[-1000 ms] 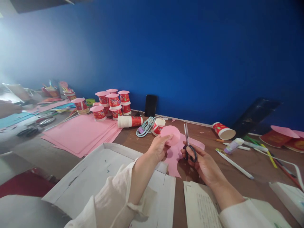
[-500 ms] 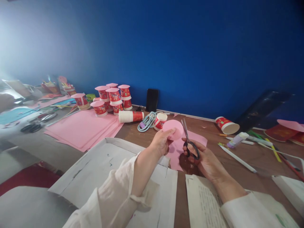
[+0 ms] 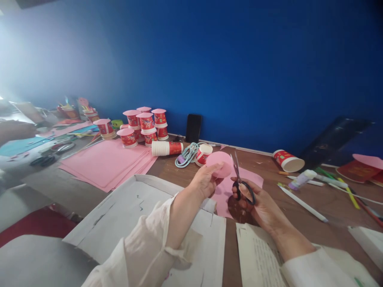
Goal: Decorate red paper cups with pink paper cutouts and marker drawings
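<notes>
"What are you seeing?"
"The left hand [image 3: 206, 181] is pinching a pink disc [image 3: 220, 162]; the right hand [image 3: 259, 205] is gripping scissors [image 3: 238, 179]."
"Where are they hovering?"
"Above the desk [image 3: 170, 171], short of its far edge, where a phone [image 3: 194, 128] is standing."

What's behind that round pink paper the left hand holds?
Past its edges, a pink sheet and the brown table show. The round pink paper and left hand cover whatever lies straight behind.
</notes>
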Tool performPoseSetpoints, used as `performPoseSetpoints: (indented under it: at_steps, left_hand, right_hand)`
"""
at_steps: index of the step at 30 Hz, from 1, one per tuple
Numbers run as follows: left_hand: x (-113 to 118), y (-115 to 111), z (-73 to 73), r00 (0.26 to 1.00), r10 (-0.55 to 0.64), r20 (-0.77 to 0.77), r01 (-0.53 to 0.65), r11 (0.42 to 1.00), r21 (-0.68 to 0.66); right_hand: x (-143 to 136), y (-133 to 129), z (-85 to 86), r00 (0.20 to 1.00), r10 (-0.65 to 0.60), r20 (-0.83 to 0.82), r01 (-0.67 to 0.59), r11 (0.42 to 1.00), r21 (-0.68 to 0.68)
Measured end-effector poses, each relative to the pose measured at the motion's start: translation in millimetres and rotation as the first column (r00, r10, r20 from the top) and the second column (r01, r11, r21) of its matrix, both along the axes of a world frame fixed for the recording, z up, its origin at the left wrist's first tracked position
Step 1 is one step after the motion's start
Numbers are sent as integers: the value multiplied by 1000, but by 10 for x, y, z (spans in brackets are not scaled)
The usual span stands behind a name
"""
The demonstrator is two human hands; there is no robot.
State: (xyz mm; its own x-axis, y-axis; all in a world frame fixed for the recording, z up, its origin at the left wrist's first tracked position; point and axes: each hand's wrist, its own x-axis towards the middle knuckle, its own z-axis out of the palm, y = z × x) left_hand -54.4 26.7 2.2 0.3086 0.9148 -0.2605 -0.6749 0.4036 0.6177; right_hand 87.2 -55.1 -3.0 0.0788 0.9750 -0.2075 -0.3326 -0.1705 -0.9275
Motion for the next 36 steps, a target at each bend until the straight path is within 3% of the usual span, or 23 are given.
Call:
performPoseSetpoints:
  at_steps: [5,14,18,20,23,25,27,30,36]
  left_hand:
    - [-5,-14,21,1000,-8,0,8,1000,5]
    - [-13,5,-25,998,-34,-59,34,999,7]
    - [-42,33,-20,999,3,-39,-3,1000,15]
    - [-66,59,-5,999,52,-17,-52,999,15]
    - [-97,97,21,993,112,-25,-113,994,-6]
    - [-109,112,38,991,124,-42,-124,992,-15]
    - [-117,115,53,991,122,-50,-123,992,-22]
    - [-135,109,75,992,119,-37,-119,993,-5]
    - [-176,127,95,985,171,-25,-170,984,58]
  right_hand:
    - [61,8,-68,999,33,-19,-33,999,12]
    - [19,-5,-16,1000,2,20,-2,1000,7]
    - [169,40,-22,972,-85,221,75,996,50]
    - [332,78,-31,862,-188,471,142,981,131]
    - [592,131,-58,495,-367,788,224,930,292]
    - [704,150,-77,301,-365,881,217,926,309]
    - [744,152,-82,214,-295,931,206,946,252]
    - [722,130,-43,162,-192,968,245,958,149]
    - [728,35,135,-42,0,999,365,931,16]
